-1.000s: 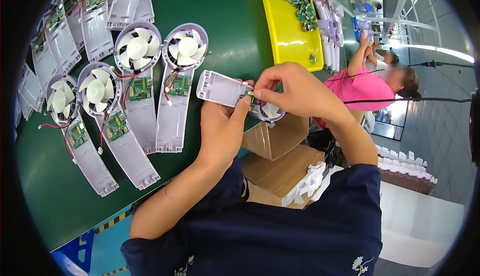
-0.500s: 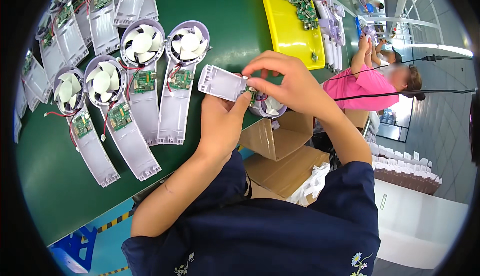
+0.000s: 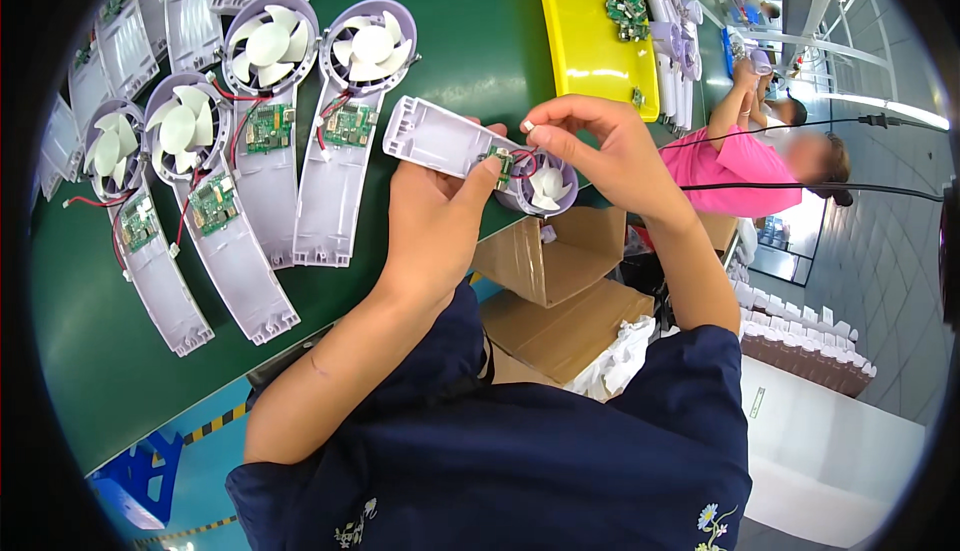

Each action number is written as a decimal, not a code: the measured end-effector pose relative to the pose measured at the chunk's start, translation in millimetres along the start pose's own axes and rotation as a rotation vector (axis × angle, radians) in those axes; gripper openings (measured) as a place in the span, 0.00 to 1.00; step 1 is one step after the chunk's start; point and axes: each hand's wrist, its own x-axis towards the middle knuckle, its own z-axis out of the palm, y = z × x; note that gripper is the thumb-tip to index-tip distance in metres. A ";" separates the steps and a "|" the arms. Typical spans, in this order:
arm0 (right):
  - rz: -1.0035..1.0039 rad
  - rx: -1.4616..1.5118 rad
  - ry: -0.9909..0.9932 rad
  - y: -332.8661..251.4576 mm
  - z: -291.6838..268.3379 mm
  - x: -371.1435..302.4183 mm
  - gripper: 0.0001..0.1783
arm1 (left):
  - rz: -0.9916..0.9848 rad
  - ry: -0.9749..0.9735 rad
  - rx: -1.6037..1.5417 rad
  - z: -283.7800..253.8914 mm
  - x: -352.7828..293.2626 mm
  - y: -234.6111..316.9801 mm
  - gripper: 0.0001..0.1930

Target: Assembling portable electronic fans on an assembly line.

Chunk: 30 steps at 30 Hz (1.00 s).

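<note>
My left hand (image 3: 437, 213) is closed around a pale lilac fan housing (image 3: 440, 136), its thumb pressing on a small green circuit board (image 3: 497, 163) set in the tray-like handle. At the right end of that housing sits a round ring with a white fan (image 3: 547, 186). Between the thumb and forefinger of my right hand (image 3: 597, 151), a small white plug (image 3: 527, 126) is pinched above the board. Red wire (image 3: 524, 159) runs between the board and the fan. My other right fingers are curled, and the fingers under the housing are partly hidden.
Several similar fan housings (image 3: 330, 191) with boards and loose wires lie to the left on the green table (image 3: 470, 11). A yellow tray (image 3: 580, 61) of circuit boards stands at the back. Cardboard boxes (image 3: 560, 326) are below the table edge. A co-worker in pink (image 3: 735, 173) sits at right.
My right fingertips have drawn back from the board, up and to the right, with the white plug now visible in them. More of the fan and red wire shows.
</note>
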 end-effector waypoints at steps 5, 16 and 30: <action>-0.318 -0.435 -0.020 -21.1 0.0 -1.1 0.05 | 0.036 -0.033 0.020 -0.4 4.4 -4.5 0.22; -0.343 -1.122 -0.306 -71.7 -0.9 24.9 0.08 | 0.064 0.022 0.062 1.4 0.5 -0.2 0.12; -0.460 -1.283 -0.447 -86.6 7.8 38.4 0.05 | 0.069 -0.033 0.035 -2.1 7.8 -7.1 0.16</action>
